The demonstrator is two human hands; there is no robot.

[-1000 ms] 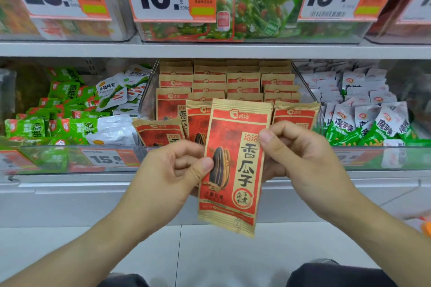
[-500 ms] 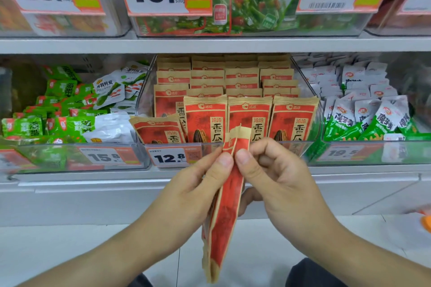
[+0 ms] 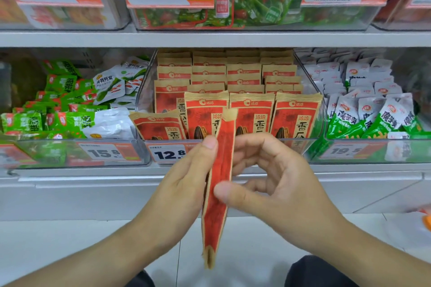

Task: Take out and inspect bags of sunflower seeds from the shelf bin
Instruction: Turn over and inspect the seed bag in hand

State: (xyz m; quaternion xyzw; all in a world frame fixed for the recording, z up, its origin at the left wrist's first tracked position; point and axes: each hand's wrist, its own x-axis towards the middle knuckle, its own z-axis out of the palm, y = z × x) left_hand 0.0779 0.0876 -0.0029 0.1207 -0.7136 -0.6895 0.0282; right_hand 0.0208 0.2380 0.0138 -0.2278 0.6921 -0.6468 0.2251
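- The left hand (image 3: 186,184) is pinching a red-and-tan bag of sunflower seeds (image 3: 218,193) near its upper part, thumb pressing the near face while the fingers are curling behind it.
- The right hand (image 3: 275,184) is holding the same bag lower down, its thumb lying across the face; its other fingers are hanging loosely curled on the far side, and whether they are touching the bag cannot be told.
- The bag is hanging upright and edge-on to the camera, clear of the shelf, its top just in front of the bin's front lip.
- Judging by this, one bag is out and under inspection; it looks to be mid-turn, with neither broad face showing.
- The clear shelf bin (image 3: 300,147) behind the hands is carrying rows of matching bags (image 3: 296,119), so many appear left to check.
- A price tag (image 3: 168,152) reading 12.8 is sitting on the bin's front.
- Green snack packets (image 3: 60,121) are filling the bin to the left, and green-and-white packets (image 3: 373,119) the bin to the right.
- The upper shelf (image 3: 210,38) is overhanging the bin, and the tightly packed front row may be making the next bag awkward to lift.
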